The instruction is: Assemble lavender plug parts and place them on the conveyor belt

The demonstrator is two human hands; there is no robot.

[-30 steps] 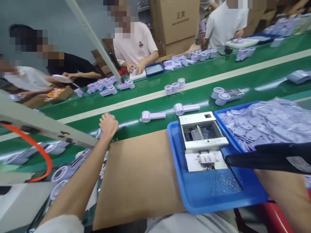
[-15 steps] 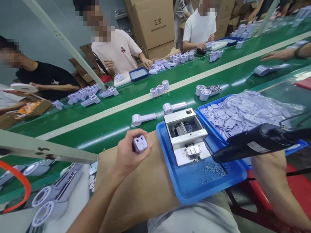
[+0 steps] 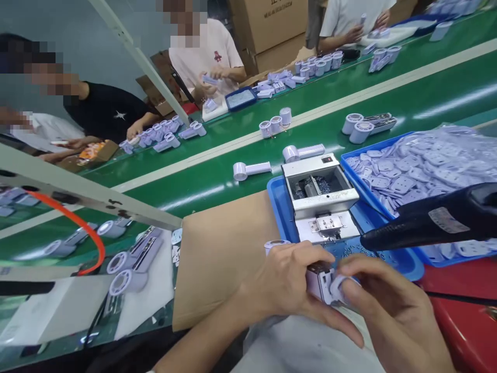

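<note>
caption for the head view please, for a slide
Left hand grips a lilac housing; right hand holds a small part at its end.

A blue-grey wall (image 3: 66, 20) stands at upper left, surface plain. A green conveyor belt (image 3: 446, 98) runs obliquely across the room, a pale stripe (image 3: 427, 70) along its length. Beyond the far edge, a large brown carton (image 3: 272, 26) sits on another; an open carton (image 3: 156, 85) shows further left. A pale post (image 3: 136, 52) slants at the far edge. A slotted pale beam (image 3: 77, 187) reaches across toward the near edge, left. A red seat (image 3: 466, 305) lies off the near edge, right. White glare (image 3: 186, 203) streaks the belt.
</note>
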